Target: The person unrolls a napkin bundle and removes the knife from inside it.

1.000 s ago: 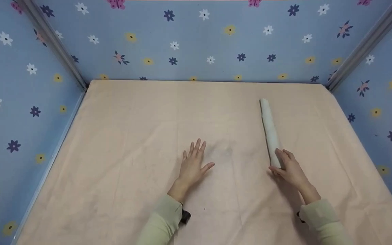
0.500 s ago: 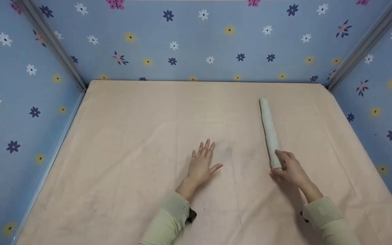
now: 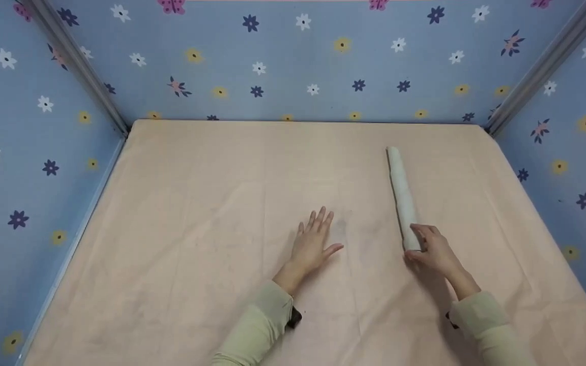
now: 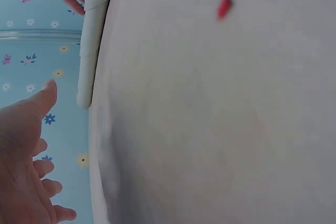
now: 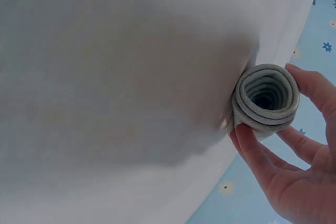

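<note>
A pale green-grey rolled cloth (image 3: 401, 193) lies lengthwise on the right half of the table, its far end pointing to the back wall. My right hand (image 3: 438, 254) grips its near end, thumb on one side and fingers on the other. Seen end-on in the right wrist view, the cloth roll (image 5: 269, 115) shows several wound layers round a dark hollow. To the left of the roll, my left hand (image 3: 311, 249) is flat with fingers extended and thumb out, holding nothing. Whether its palm touches the tablecloth, I cannot tell.
A beige, lightly creased tablecloth (image 3: 196, 213) covers the table. Blue flowered walls (image 3: 298, 61) enclose the back and sides, with grey metal posts (image 3: 542, 66) in the corners. A small blurred red thing (image 4: 225, 7) appears on the cloth in the left wrist view.
My left hand has slid rightward over the table, closer to the cloth roll. The right hand has shifted slightly at the near end of the roll, which stays in place.
</note>
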Demonstrator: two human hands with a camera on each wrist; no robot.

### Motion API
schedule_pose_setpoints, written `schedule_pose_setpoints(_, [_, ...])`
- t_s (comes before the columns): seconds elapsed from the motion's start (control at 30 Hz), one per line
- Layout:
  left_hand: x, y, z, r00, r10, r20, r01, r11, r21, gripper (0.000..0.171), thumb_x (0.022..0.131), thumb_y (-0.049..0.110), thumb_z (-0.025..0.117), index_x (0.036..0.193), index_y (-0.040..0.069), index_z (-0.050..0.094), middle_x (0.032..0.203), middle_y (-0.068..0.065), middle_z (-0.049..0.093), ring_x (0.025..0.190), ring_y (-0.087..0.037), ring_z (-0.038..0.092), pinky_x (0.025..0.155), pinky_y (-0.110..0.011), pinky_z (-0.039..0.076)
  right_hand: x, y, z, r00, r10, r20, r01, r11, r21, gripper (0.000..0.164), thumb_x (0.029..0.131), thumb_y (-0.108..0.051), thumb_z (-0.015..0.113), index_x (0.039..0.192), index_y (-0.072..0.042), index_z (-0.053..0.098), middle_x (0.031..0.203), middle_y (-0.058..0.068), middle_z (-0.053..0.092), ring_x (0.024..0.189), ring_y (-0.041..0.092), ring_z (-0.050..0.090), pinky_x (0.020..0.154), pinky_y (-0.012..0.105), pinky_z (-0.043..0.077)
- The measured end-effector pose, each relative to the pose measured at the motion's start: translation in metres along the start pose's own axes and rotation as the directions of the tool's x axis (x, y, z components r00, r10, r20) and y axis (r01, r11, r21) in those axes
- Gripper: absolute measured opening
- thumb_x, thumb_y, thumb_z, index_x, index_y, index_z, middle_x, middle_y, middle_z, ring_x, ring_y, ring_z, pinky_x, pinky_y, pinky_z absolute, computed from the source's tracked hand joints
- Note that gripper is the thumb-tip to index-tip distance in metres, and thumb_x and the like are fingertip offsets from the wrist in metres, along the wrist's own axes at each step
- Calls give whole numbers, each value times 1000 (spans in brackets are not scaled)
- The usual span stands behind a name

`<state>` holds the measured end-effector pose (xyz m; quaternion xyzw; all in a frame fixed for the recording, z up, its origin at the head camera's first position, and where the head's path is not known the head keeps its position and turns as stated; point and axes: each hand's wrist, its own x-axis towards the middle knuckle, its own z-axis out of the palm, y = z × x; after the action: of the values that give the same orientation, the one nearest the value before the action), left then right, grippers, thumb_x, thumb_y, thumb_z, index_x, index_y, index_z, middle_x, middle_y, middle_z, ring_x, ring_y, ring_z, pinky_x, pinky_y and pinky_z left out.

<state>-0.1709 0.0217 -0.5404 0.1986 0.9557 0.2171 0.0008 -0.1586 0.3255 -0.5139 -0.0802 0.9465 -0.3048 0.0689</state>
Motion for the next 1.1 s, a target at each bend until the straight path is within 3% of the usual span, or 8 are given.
schedule_pose_setpoints(0.5, [17, 17, 3, 997, 50, 54, -51, 998, 34, 75, 85, 51, 47, 143, 14, 15, 147, -8, 11, 133, -28, 12, 100, -53, 22, -1, 3, 0, 999, 0, -32, 2, 997, 76, 62, 75, -7, 70, 127, 5, 38, 118, 28, 39, 95, 41, 52, 74, 45, 48])
schedule_pose_setpoints(1.1, [31, 40, 15, 990, 53, 128, -61, 996, 57, 75, 85, 53, 45, 143, 16, 15, 148, -5, 9, 133, -26, 10, 101, -50, 23, -1, 8, -2, 1000, -3, -28, 6, 991, 132, 64, 76, -8, 69, 129, 5, 36, 121, 32, 37, 97, 44, 52, 76, 47, 47])
